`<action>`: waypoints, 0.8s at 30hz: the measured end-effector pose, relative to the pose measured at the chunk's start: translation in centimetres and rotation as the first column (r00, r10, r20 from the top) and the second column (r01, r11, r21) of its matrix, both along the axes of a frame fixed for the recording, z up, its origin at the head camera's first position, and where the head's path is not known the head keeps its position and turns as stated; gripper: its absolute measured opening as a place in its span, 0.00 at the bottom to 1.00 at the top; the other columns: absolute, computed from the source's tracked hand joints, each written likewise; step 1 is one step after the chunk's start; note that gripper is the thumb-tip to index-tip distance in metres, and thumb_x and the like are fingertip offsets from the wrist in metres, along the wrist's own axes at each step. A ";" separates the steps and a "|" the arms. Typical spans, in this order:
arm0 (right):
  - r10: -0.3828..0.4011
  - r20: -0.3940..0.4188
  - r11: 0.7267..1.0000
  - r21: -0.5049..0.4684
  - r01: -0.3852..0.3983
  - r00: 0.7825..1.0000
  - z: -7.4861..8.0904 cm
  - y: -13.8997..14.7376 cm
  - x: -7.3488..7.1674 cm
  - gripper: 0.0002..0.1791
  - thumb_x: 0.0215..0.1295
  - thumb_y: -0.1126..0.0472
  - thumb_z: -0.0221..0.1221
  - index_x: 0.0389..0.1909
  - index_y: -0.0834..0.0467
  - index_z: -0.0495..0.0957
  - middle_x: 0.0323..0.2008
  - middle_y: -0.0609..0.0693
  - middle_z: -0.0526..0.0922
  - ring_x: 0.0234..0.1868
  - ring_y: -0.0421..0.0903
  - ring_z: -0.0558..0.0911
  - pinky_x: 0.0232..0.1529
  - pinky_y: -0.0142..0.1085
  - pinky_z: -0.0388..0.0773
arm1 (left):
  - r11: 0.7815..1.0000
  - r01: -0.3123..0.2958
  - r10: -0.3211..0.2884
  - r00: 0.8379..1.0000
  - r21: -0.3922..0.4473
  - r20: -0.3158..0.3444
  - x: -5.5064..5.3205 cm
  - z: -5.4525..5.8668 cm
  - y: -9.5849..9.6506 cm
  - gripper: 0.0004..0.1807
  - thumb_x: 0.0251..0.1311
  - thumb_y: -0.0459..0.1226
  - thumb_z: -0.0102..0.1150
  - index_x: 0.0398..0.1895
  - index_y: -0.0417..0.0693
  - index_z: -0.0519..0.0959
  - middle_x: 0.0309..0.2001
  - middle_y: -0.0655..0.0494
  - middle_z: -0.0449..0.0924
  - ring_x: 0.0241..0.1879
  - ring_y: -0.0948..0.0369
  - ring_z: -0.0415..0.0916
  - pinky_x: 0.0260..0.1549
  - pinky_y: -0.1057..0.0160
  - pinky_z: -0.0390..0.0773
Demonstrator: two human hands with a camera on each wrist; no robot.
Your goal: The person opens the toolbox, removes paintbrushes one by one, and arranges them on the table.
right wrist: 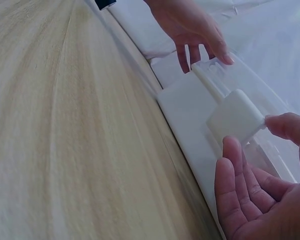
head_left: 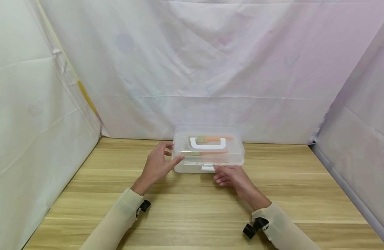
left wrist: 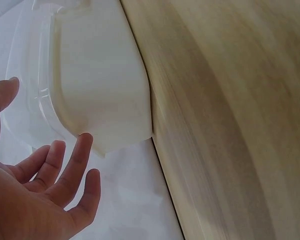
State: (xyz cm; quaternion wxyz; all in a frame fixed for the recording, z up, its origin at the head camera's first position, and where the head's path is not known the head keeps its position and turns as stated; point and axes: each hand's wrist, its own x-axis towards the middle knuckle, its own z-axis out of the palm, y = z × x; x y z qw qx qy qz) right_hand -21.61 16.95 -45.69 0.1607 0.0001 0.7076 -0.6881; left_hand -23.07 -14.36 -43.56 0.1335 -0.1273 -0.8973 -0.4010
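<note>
A clear plastic storage box [head_left: 207, 159] with a white carry handle [head_left: 207, 146] sits on the wooden table, its lid down. Two brushes with orange handles, one wide brush [head_left: 210, 139] and one slim brush [head_left: 209, 152], show at the lid. My left hand [head_left: 159, 161] is at the box's left end, fingers loosely spread along the side [left wrist: 105, 75] and thumb near the front corner. At the front, my right hand [head_left: 231, 177] holds the white latch [right wrist: 235, 117] between thumb and fingertips, the thumb at its upper edge.
White cloth [head_left: 210, 69] hangs close behind the box, and more cloth walls stand at left and right. The wooden table [head_left: 185, 215] stretches toward me in front of the box. A black camera [head_left: 254, 227] is strapped on my right wrist.
</note>
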 end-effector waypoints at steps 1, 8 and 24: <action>0.011 -0.003 1.000 0.004 -0.011 1.000 0.0 0.1 0.0 0.18 0.77 0.55 0.68 0.45 0.69 0.85 0.31 0.53 0.90 0.31 0.42 0.88 0.37 0.34 0.87 | 1.000 -0.001 0.001 1.000 -0.001 0.001 0.0 0.0 0.0 0.35 0.69 0.53 0.77 0.68 0.41 0.77 0.58 0.48 0.81 0.53 0.48 0.88 0.48 0.44 0.87; 0.055 -0.014 0.998 0.010 -0.055 0.998 0.2 0.4 0.1 0.17 0.73 0.59 0.69 0.51 0.70 0.87 0.33 0.53 0.90 0.33 0.43 0.88 0.39 0.35 0.87 | 1.000 -0.001 0.001 1.000 0.002 0.006 0.0 0.0 -0.1 0.35 0.69 0.54 0.76 0.68 0.42 0.77 0.59 0.49 0.81 0.54 0.48 0.88 0.48 0.44 0.87; 0.141 -0.018 0.990 0.012 -0.140 0.990 0.1 1.0 -0.1 0.24 0.72 0.64 0.68 0.61 0.77 0.81 0.37 0.56 0.92 0.34 0.42 0.89 0.40 0.35 0.88 | 1.000 0.000 0.000 1.000 0.012 0.006 0.0 -0.2 -0.1 0.35 0.69 0.55 0.76 0.67 0.44 0.77 0.58 0.50 0.81 0.53 0.49 0.88 0.48 0.45 0.87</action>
